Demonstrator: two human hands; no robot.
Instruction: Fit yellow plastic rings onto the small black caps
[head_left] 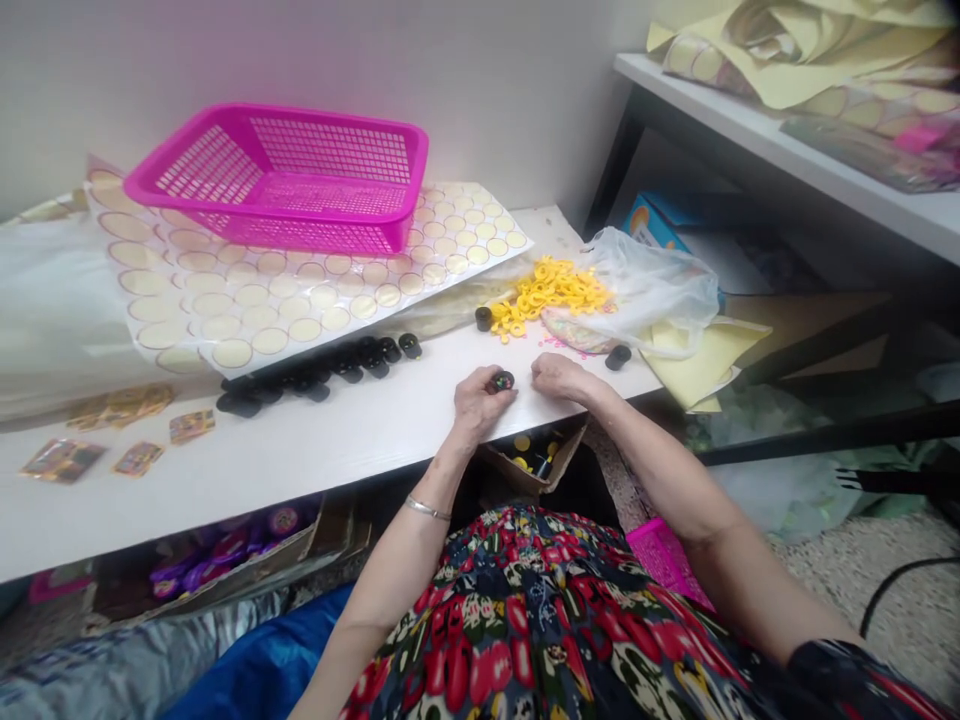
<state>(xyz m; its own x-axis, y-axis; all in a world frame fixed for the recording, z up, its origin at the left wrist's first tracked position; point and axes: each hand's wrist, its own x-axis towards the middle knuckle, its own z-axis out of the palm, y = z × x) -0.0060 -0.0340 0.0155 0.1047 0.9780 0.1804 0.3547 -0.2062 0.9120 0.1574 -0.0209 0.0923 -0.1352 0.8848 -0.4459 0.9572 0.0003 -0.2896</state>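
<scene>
My left hand [480, 405] is closed around a small black round piece [501, 381], whose top shows bits of colour inside. Just right of it, my right hand [561, 378] rests near the table edge with its fingers curled; whatever it may hold is hidden. Beyond my hands lies a heap of yellow plastic pieces [559, 287], with tiny pink bits [559, 340] in front. One black piece [484, 319] stands at the heap's left side, and another [618, 357] lies right of my right hand. Several black pieces [349, 362] form a row on the left.
A pink basket [277, 220] sits on sheets of round stickers [300, 325] at the back left. Small printed cards [64, 460] lie far left. A clear plastic bag [652, 285] is at the right. Below the table edge is an open box [551, 480] with yellow and black pieces.
</scene>
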